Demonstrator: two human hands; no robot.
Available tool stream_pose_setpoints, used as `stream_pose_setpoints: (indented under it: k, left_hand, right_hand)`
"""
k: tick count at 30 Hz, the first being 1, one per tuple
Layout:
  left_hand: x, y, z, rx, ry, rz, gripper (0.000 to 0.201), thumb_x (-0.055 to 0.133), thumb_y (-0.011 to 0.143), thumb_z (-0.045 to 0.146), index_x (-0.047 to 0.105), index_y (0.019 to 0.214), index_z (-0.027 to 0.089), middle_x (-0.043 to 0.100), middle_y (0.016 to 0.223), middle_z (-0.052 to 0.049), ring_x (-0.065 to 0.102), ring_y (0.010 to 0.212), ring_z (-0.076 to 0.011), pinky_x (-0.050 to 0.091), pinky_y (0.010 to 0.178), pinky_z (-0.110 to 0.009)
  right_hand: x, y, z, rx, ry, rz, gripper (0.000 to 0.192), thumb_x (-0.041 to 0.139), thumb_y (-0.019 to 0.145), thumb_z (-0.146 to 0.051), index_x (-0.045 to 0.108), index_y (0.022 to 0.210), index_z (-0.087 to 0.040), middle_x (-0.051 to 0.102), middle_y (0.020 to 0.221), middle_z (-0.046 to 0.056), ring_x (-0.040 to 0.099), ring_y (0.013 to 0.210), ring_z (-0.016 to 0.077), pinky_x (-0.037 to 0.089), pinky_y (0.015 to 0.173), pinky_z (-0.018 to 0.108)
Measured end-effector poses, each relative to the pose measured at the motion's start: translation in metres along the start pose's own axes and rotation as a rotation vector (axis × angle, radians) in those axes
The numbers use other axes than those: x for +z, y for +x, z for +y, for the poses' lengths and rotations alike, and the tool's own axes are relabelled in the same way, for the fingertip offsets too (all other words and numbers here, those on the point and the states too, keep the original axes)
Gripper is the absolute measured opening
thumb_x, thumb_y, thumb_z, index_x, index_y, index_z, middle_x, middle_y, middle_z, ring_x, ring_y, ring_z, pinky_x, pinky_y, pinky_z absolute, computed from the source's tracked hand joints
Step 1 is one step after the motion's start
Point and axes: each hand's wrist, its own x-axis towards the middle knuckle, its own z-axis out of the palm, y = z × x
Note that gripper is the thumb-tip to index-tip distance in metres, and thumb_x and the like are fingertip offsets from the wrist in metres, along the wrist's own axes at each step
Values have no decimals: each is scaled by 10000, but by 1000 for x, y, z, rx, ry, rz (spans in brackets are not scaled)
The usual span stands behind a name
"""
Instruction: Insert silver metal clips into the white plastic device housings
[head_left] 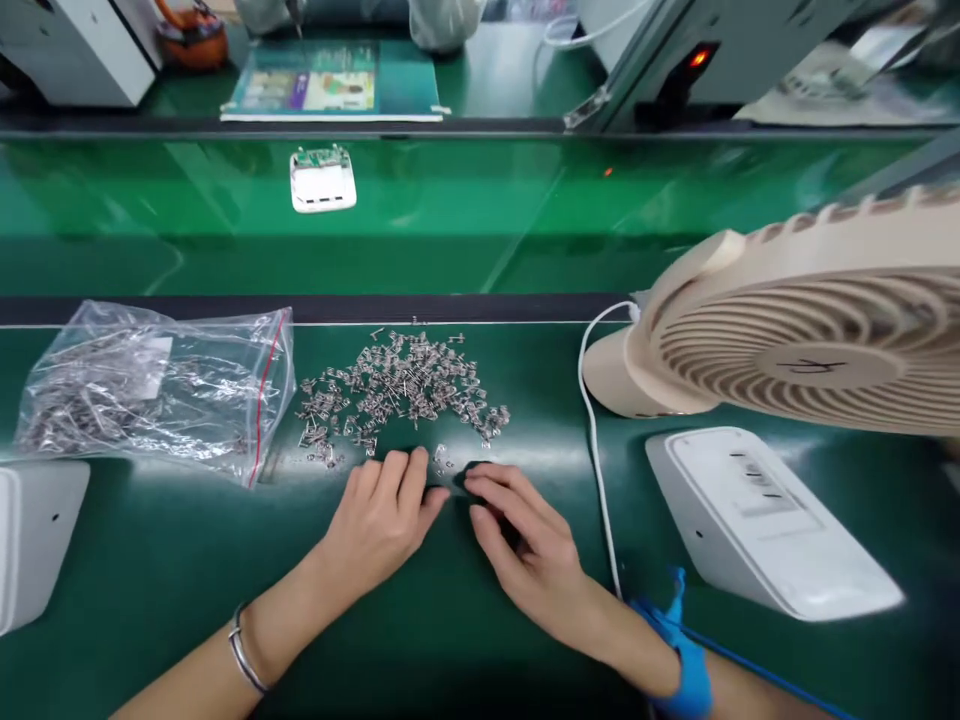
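Note:
A loose pile of small bent metal pieces (409, 380), like tiny springs or clips, lies in front of my hands. My left hand (379, 515) rests palm down at the near edge of this pile, its fingers curled under and its thumb pointing right. Whatever is beneath those fingers is hidden. My right hand (525, 545) lies opposite, fingers bent and thumb held apart from them; nothing shows between them. A few separate metal pieces (442, 460) sit between the two hands, close to the fingertips.
On the left is a clear zip bag (150, 390) of similar pieces, near a white casing (41, 540). A beige fan (780, 330), its white cable (592, 440) and another white casing (772, 520) stand right. Beyond the dark rail, a small white housing (322, 185) lies on the green strip.

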Motion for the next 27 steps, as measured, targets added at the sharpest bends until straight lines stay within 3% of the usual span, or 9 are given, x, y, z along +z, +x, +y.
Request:
stream_pose_setpoints:
  k: [5, 8, 12, 15, 17, 19, 22, 25, 27]
  left_hand:
    - [-2, -8, 5, 62, -59, -32, 235, 488, 860, 220, 552, 1043, 87, 585, 818, -78, 534, 690, -166, 435, 615, -293]
    - [3, -9, 3, 84, -90, -23, 206, 403, 873, 141, 566, 994, 100, 572, 814, -83, 549, 752, -176, 456, 655, -293]
    - [9, -6, -1, 101, -126, 14, 284, 313, 870, 89, 579, 967, 109, 566, 802, -80, 546, 747, -161, 471, 697, -284]
    - [12, -6, 1, 75, -141, 87, 320, 313, 869, 99, 549, 1083, 69, 578, 1025, -157, 542, 970, -197, 460, 821, -313]
    - [11, -5, 4, -31, -123, 97, 343, 339, 885, 167, 524, 1160, 79, 499, 1232, -187, 452, 1151, -246, 402, 936, -379]
    - [9, -3, 5, -197, -73, 49, 404, 386, 887, 279, 478, 1243, 111, 378, 1372, -178, 336, 1253, -321, 323, 992, -482]
    - [4, 1, 0, -421, -50, -121, 565, 401, 871, 418, 336, 1363, 147, 213, 1465, -162, 174, 1299, -441, 236, 974, -619]
    - [1, 6, -6, -450, -140, -287, 543, 344, 878, 482, 310, 1377, 269, 145, 1495, -99, 121, 1301, -477, 194, 969, -655]
    - [2, 9, -8, -403, -169, -309, 526, 326, 879, 494, 282, 1379, 335, 89, 1509, -55, 77, 1312, -474, 162, 981, -661]
  right_hand:
    - [4, 1, 2, -1, -51, -12, 331, 435, 868, -106, 501, 1175, -212, 553, 995, 88, 578, 892, 172, 525, 720, 298]
    - [9, 6, 7, -73, -176, -44, 315, 409, 891, -159, 481, 1196, -182, 540, 949, 92, 568, 826, 171, 516, 674, 289]
    - [14, 12, 16, -175, -384, -69, 206, 394, 897, -190, 591, 942, -150, 499, 773, 63, 517, 663, 159, 479, 614, 285]
    - [13, 11, 18, -209, -398, -29, 192, 409, 889, -175, 573, 791, -171, 493, 714, 39, 501, 628, 145, 450, 598, 264]
    - [11, 7, 19, -227, -363, 21, 176, 410, 888, -168, 539, 770, -184, 518, 718, 33, 512, 647, 142, 439, 613, 257]
    - [11, 4, 18, -267, -362, 53, 165, 401, 892, -170, 520, 779, -189, 552, 731, 37, 525, 670, 150, 432, 636, 268]
    - [13, 3, 18, -355, -402, -27, 151, 398, 892, -181, 526, 813, -186, 618, 794, 58, 564, 721, 175, 428, 682, 308]
    - [16, 5, 19, -329, -381, -50, 137, 404, 881, -182, 527, 822, -187, 649, 993, 92, 595, 885, 211, 424, 777, 353]
    - [17, 7, 20, -263, -354, 5, 140, 398, 875, -192, 519, 805, -187, 627, 1092, 109, 577, 982, 229, 409, 833, 375]
